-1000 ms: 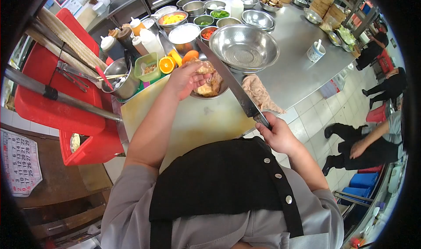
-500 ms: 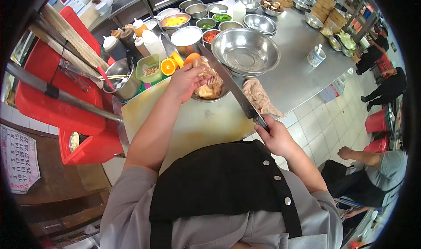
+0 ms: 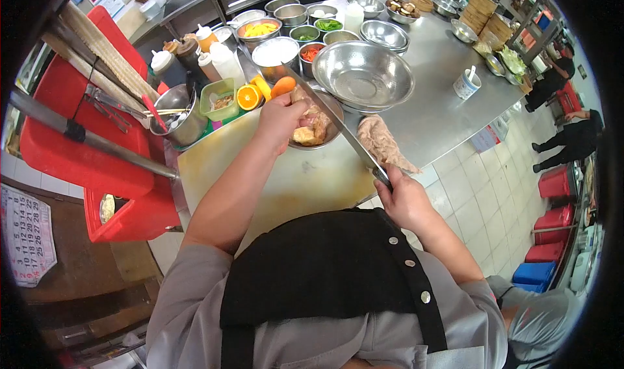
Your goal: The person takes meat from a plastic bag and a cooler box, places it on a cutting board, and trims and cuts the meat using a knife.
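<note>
My right hand (image 3: 404,197) is wrapped round the dark handle of a long knife (image 3: 344,130). Its blade slants up and left across a metal bowl that holds pieces of meat (image 3: 309,134), pale yellow and pinkish. At the bowl's left side my left hand (image 3: 285,119) is closed on some of this meat, its fingertips partly hidden. Under both forearms lies a stained, pale cutting board (image 3: 286,180). Just right of the blade, a crumpled beige cloth (image 3: 380,140) hangs at the counter's edge.
A large metal bowl (image 3: 364,76) stands behind the knife. Cut orange (image 3: 249,97), sauce bottles (image 3: 225,63) and several ingredient bowls line the back left. Red bins (image 3: 91,148) flank the board on the left. A white cup (image 3: 467,84) stands right. Co-workers are at the right, one close by (image 3: 543,320).
My left hand has gone from spread fingers over the meat to a closed grip on it. The knife has shifted slightly. The nearby co-worker at the right has moved lower in view.
</note>
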The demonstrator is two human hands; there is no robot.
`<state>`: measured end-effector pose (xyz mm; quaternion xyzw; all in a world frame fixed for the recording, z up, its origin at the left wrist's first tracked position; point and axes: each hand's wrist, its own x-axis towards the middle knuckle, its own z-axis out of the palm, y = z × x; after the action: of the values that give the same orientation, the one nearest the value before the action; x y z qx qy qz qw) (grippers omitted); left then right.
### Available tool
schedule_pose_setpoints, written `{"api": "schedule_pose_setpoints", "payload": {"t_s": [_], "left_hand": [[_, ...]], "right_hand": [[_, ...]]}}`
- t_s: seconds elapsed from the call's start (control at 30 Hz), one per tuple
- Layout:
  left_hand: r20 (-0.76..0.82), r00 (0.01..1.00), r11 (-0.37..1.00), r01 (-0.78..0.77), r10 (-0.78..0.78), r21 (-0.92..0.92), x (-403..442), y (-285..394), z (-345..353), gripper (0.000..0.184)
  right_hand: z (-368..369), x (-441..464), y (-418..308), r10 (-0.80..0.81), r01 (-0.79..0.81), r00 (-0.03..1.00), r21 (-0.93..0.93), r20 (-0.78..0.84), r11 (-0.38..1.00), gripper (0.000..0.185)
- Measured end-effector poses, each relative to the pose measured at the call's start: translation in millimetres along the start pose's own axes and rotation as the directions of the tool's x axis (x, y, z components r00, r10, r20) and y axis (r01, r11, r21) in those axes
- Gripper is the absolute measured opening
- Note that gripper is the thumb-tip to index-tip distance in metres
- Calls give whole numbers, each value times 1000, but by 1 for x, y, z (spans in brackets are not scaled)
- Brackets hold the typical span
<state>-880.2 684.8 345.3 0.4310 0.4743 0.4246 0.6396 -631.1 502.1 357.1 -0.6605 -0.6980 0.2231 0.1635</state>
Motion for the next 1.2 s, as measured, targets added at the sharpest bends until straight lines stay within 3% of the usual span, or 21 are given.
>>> {"api": "schedule_pose_setpoints", "payload": {"t_s": [0.47, 0.67, 0.9, 1.0, 1.1, 1.2], "left_hand": [[102, 993, 998, 60, -58, -11, -10, -16, 7, 27], [43, 997, 979, 76, -69, -191, -7, -9, -4, 30], [-29, 997, 973, 66, -74, -219, -5, 5, -17, 28], [12, 999, 966, 44, -42, -253, -4, 9, -23, 25], [115, 992, 953, 89, -58, -288, -1, 5, -30, 23], [183, 981, 915, 126, -58, -383, 3, -4, -33, 21]], "right_hand": [[8, 28, -11, -55, 55, 998, -8, -35, 998, 33], [12, 29, -7, -110, 102, 992, -116, -58, 988, 34], [9, 18, -2, -98, 88, 993, -157, -59, 984, 37], [-9, 14, -3, 59, -43, 984, -100, 166, 994, 37], [-11, 9, 12, 13, -105, 970, 367, 245, 924, 36], [-12, 3, 7, 50, -123, 977, 357, 209, 926, 35]]}}
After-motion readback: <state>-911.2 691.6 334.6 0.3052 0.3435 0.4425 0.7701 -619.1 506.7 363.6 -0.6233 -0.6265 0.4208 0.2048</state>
